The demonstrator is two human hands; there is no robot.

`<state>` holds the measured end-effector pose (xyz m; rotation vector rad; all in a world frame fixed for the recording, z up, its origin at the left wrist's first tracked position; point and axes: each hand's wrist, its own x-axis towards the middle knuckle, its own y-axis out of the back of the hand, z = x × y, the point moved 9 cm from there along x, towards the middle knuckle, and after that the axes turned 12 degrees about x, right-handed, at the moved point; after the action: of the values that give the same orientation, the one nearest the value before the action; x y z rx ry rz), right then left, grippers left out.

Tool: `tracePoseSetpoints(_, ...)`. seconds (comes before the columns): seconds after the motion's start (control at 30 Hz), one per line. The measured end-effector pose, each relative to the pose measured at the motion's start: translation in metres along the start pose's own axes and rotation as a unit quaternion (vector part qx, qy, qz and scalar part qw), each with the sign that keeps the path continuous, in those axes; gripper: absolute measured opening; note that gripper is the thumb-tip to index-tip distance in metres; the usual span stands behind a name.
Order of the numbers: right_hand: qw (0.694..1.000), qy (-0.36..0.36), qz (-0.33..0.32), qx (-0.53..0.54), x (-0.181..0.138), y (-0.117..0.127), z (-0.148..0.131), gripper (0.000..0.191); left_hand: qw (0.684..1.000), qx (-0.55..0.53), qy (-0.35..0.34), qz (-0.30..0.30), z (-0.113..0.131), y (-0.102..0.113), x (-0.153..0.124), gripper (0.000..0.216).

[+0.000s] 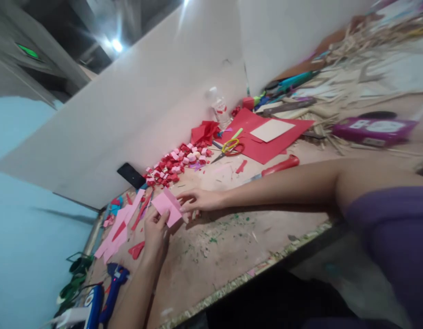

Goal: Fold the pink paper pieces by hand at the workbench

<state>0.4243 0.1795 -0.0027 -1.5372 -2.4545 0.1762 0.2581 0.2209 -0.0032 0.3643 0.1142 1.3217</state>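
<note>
A small pink sheet of paper (168,205) lies partly folded on the worn wooden table (232,246). My left hand (155,233) pinches its near edge from below, fingers closed on it. My right hand (199,200) reaches in from the right with fingers pressed on the sheet's right corner. Pink paper strips (119,226) lie just left of the hands. Beyond them a row of small folded red and pink paper pieces (177,163) runs along the white board.
Scissors with yellow and red handles (230,147) and a red-handled cutter (278,166) lie by red card sheets (266,137). A black phone (131,175) leans on the white board (146,105). A blue glue gun (113,288) sits near left; a purple box (374,129) and sticks far right.
</note>
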Motion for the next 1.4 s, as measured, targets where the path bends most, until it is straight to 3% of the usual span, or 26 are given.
tracePoseSetpoints(0.47,0.999,0.011,0.014,-0.040,-0.007,-0.001,-0.014,0.062,0.997,-0.053,-0.058,-0.025,0.010,-0.011,0.012,0.052)
tracePoseSetpoints(0.73,0.999,-0.011,-0.004,-0.048,-0.008,-0.004,-0.017,0.070,0.995,-0.085,-0.053,-0.006,-0.006,-0.007,0.023,0.051)
tracePoseSetpoints(0.9,0.998,-0.025,0.009,-0.065,-0.004,-0.004,-0.014,0.067,0.994,-0.097,-0.042,-0.017,-0.009,-0.007,0.020,0.052)
tracePoseSetpoints(1.13,0.998,-0.048,0.026,-0.042,0.000,-0.004,-0.004,0.080,0.995,-0.100,-0.016,-0.025,-0.010,-0.006,0.011,0.047)
tracePoseSetpoints(1.4,0.998,-0.048,0.009,-0.033,0.000,-0.007,0.001,0.074,0.999,0.007,-0.039,-0.020,0.009,0.001,-0.005,0.035)
